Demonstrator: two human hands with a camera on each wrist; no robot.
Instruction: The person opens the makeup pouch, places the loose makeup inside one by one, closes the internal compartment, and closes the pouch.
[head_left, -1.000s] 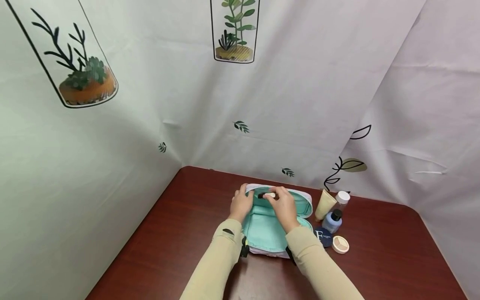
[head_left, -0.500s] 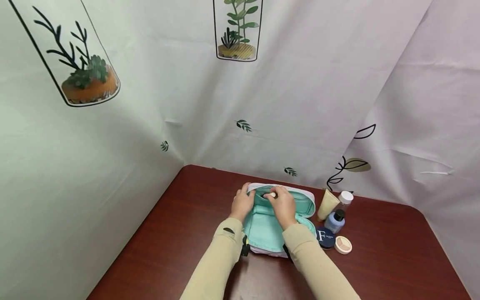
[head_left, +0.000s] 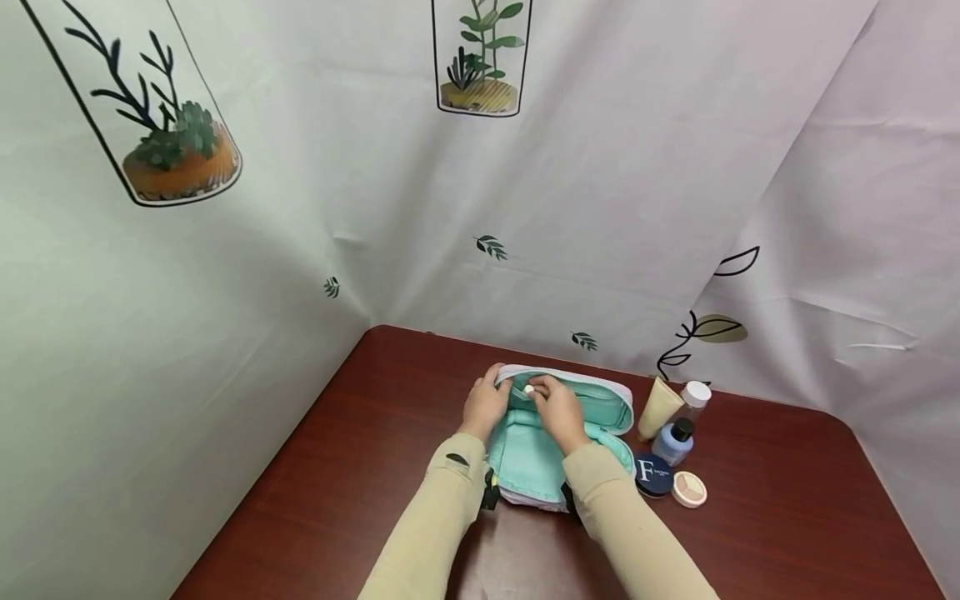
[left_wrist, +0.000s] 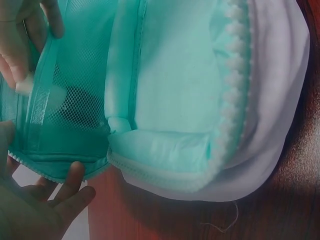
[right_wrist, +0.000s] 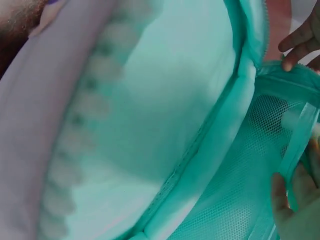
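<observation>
Short white cylinder (head_left: 529,389) partly in the teal mesh pocket (left_wrist: 87,55) of a pale fabric bag (left_wrist: 272,100), dark end (left_wrist: 80,107) visible only in wrist views, my right hand (head_left: 561,412) bent, pinching it, my left hand (head_left: 483,408) gripping the bag's edge

right hand (right_wrist: 300,205) at mesh pocket (right_wrist: 225,200), turquoise lining (right_wrist: 165,100)

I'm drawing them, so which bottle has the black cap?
The blue bottle, right of the open bag; the clear bottle behind it has a white cap.
</observation>
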